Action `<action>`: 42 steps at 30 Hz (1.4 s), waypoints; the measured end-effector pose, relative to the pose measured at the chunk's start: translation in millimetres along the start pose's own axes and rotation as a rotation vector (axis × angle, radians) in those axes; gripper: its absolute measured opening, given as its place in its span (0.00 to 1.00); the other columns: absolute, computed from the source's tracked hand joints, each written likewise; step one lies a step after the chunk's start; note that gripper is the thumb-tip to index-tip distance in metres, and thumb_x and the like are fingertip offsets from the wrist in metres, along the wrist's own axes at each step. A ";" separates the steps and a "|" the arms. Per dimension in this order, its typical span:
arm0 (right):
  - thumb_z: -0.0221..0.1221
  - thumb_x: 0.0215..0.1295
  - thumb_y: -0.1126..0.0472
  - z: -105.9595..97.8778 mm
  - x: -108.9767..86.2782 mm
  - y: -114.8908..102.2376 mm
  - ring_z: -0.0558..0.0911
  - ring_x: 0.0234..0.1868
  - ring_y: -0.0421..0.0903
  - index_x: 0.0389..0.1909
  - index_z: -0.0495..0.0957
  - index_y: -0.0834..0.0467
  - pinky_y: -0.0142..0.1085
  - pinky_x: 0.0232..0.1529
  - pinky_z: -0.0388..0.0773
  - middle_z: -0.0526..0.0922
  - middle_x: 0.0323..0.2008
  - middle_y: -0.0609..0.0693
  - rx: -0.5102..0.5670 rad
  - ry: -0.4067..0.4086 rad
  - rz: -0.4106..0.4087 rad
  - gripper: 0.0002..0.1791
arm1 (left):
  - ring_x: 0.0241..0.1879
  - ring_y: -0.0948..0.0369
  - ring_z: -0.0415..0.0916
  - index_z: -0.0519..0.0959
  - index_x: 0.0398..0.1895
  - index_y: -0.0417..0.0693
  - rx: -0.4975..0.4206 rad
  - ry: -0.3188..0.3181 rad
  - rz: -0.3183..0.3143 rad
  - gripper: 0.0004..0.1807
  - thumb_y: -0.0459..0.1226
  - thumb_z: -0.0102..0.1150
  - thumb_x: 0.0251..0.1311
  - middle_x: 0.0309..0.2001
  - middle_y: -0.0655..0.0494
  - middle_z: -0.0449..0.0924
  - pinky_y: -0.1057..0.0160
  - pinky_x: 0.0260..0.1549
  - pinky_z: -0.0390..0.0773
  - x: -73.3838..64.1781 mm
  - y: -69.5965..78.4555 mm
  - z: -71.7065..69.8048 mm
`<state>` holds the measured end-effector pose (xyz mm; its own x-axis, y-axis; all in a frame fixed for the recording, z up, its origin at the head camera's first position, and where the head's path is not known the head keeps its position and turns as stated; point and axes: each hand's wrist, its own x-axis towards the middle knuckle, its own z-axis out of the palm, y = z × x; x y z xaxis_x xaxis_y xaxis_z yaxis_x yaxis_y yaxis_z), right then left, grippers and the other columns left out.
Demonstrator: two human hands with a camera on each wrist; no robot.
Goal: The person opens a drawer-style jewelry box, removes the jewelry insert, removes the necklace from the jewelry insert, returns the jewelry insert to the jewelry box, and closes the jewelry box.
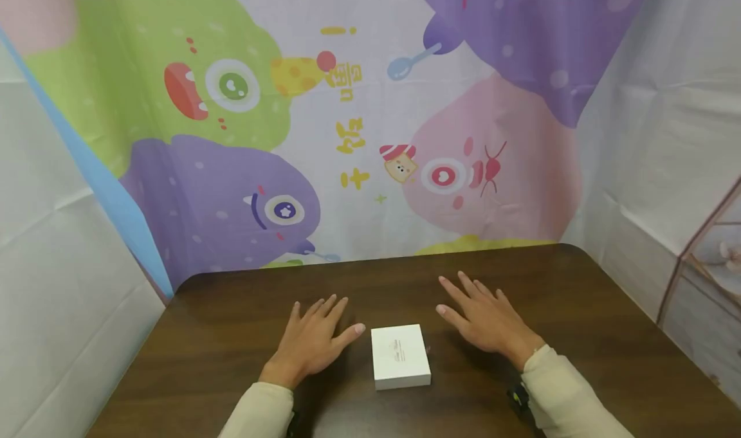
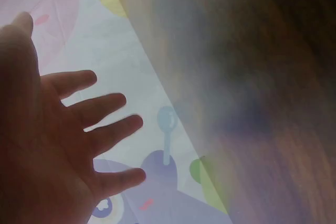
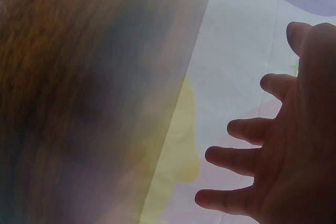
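Note:
A white box (image 1: pixel 398 353) with small printed lettering on its lid lies on the dark wooden table between my two hands. Just left of it is my left hand (image 1: pixel 315 341), fingers spread, its thumb pointing at the box's upper left corner. My right hand (image 1: pixel 486 316) hovers to the right, farther from the box, with its fingers also straight and apart. In the left wrist view the left hand (image 2: pixel 58 135) shows spread fingers and an unfilled palm. The right wrist view shows the right hand (image 3: pixel 278 145) likewise holding nothing.
The brown table (image 1: pixel 231 316) ends at a back edge against a hanging cloth (image 1: pixel 359 219) printed with cartoon monsters. Pale cloth walls (image 1: pixel 64 232) stand on the left and right sides. A dark strap device (image 1: pixel 518 397) sits at the right wrist.

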<state>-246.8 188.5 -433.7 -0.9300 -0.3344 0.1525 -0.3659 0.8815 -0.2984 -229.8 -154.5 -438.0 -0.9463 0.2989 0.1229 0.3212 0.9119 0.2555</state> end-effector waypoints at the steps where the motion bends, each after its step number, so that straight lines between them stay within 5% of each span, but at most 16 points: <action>1: 0.39 0.73 0.29 0.0 -0.2 -0.1 0.61 0.72 0.68 0.79 0.57 0.44 0.74 0.62 0.48 0.56 0.76 0.60 0.000 0.003 -0.003 0.40 | 0.72 0.45 0.59 0.66 0.75 0.50 -0.006 0.009 0.007 0.47 0.72 0.33 0.66 0.74 0.46 0.62 0.32 0.67 0.41 0.0 0.1 0.4; 25: 0.40 0.78 0.36 5.3 -4.8 -3.0 0.76 0.61 0.63 0.75 0.64 0.52 0.64 0.55 0.69 0.74 0.65 0.62 -0.012 0.014 -0.082 0.35 | 0.58 0.49 0.77 0.80 0.61 0.47 0.021 0.069 0.056 0.40 0.67 0.36 0.71 0.57 0.50 0.81 0.42 0.57 0.70 -7.5 3.2 8.8; 31: 0.41 0.77 0.35 6.1 -3.5 -5.1 0.77 0.60 0.61 0.69 0.71 0.58 0.60 0.57 0.70 0.77 0.60 0.60 -0.013 -0.004 -0.075 0.36 | 0.53 0.49 0.80 0.82 0.58 0.48 0.022 0.076 0.071 0.39 0.67 0.37 0.71 0.53 0.51 0.83 0.44 0.49 0.75 -9.9 4.5 7.5; 42: 0.49 0.76 0.39 10.1 0.5 -12.3 0.84 0.50 0.54 0.53 0.83 0.58 0.53 0.48 0.78 0.85 0.49 0.52 -0.031 0.093 -0.108 0.28 | 0.47 0.49 0.83 0.83 0.57 0.49 -0.003 0.072 0.094 0.35 0.65 0.40 0.72 0.49 0.52 0.85 0.45 0.44 0.78 -15.5 6.2 11.9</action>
<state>-243.1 174.1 -439.5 -0.8777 -0.3963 0.2694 -0.4607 0.8526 -0.2468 -213.5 -150.2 -449.8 -0.9070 0.3618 0.2153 0.4086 0.8799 0.2425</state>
